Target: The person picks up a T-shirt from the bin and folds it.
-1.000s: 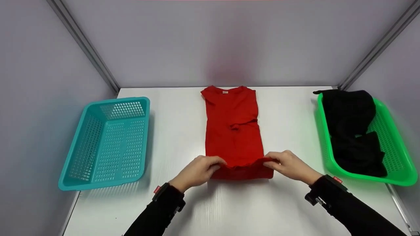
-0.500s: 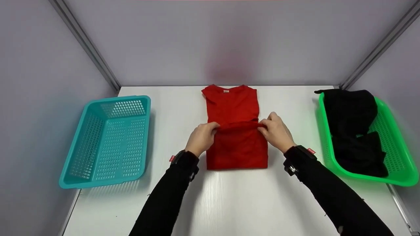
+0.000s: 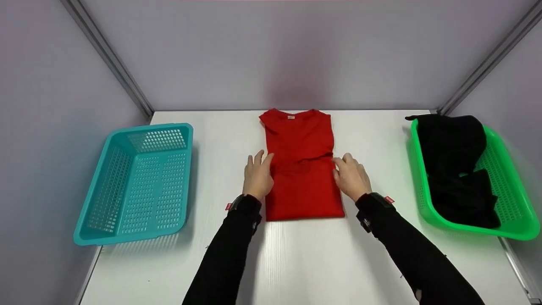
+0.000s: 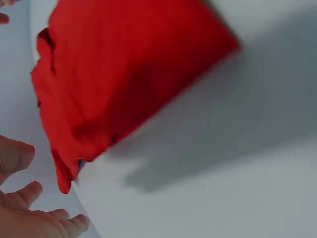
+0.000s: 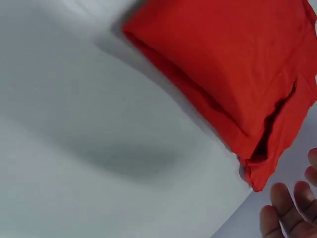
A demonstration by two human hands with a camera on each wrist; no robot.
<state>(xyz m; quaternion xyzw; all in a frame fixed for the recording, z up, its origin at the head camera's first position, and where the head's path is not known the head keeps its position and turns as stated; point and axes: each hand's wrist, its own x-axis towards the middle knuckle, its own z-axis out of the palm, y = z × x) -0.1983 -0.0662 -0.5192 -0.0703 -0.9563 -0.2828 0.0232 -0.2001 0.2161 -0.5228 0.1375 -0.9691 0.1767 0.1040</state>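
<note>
A red shirt (image 3: pixel 302 186) lies on the white table, its sides tucked in and its lower part folded up over the middle. The collar with a small label points to the far wall. My left hand (image 3: pixel 257 176) hovers at the shirt's left edge with fingers spread. On the opposite edge my right hand (image 3: pixel 352 176) has its fingers loosely bent, holding nothing. Both wrist views show the red cloth (image 4: pixel 124 64) apart from the fingertips; in the right wrist view the layered side of the shirt (image 5: pixel 213 74) faces the camera.
A teal plastic basket (image 3: pixel 186 182) with nothing in it stands on the left of the table. On the right is a green basket (image 3: pixel 525 203) holding black clothing (image 3: pixel 455 169). Grey walls enclose the table (image 3: pixel 305 262) at the back and sides.
My hands carried the shirt's bottom hem away from me to its middle and laid it down. The fingers have since let go, and both hands have drawn slightly off the cloth.
</note>
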